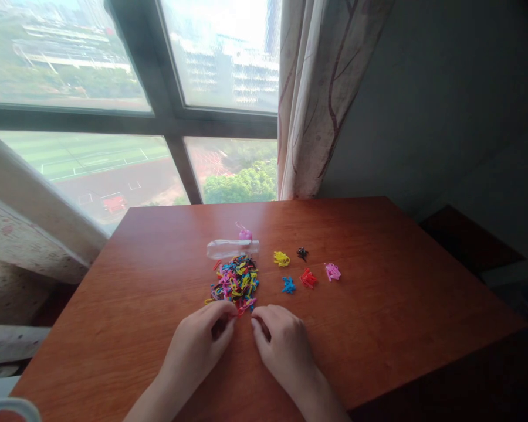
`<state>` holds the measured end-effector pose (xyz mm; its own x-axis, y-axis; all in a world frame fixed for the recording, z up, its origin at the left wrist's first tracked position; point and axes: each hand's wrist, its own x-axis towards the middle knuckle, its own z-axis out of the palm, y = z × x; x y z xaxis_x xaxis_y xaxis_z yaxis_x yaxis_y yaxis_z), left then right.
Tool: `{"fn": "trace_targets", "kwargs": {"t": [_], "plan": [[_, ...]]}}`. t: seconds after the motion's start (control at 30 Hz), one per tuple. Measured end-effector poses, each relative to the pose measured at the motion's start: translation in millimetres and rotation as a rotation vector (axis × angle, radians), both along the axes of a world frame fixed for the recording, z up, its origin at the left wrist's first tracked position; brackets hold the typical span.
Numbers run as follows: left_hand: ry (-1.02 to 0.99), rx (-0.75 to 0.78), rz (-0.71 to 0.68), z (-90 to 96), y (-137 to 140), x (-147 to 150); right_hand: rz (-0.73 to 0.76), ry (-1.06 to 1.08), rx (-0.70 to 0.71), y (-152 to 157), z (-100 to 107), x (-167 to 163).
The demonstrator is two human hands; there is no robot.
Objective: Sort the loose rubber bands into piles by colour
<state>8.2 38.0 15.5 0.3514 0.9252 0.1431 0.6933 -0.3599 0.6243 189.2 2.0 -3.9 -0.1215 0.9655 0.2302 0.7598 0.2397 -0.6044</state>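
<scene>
A mixed pile of small coloured loop-shaped pieces (235, 278) lies in front of my hands, in pink, yellow, blue, red and black. My left hand (205, 334) is closed in a pinch at the pile's near edge, and a small red loop (241, 311) shows at its fingertips. Just to the right, my right hand (284, 337) has thumb and forefinger pressed together; anything between them is too small to make out. Sorted by colour, little heaps sit to the right: yellow (281, 259), black (302, 254), blue (288, 285), red (308, 278) and pink (333, 271).
Behind the pile lies a clear plastic bottle-shaped container (224, 249), with a pink round piece with a loop (245, 234) beside it. The wooden table (400, 305) ends at a window with curtains (308, 105). A white curved object (13, 404) is at the lower left.
</scene>
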Motion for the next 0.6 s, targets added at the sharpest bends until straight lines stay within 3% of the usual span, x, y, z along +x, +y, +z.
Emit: {"fn": "trace_targets", "kwargs": {"t": [0.3, 0.6], "plan": [[-0.069, -0.096, -0.041, 4.6, -1.4, 9.5, 0.027, 0.014, -0.007, 0.1, 1.7, 0.9], [-0.080, -0.082, -0.030, 9.3, 2.0, 7.9, 0.025, -0.036, 0.008, 1.0, -0.5, 0.6]]}}
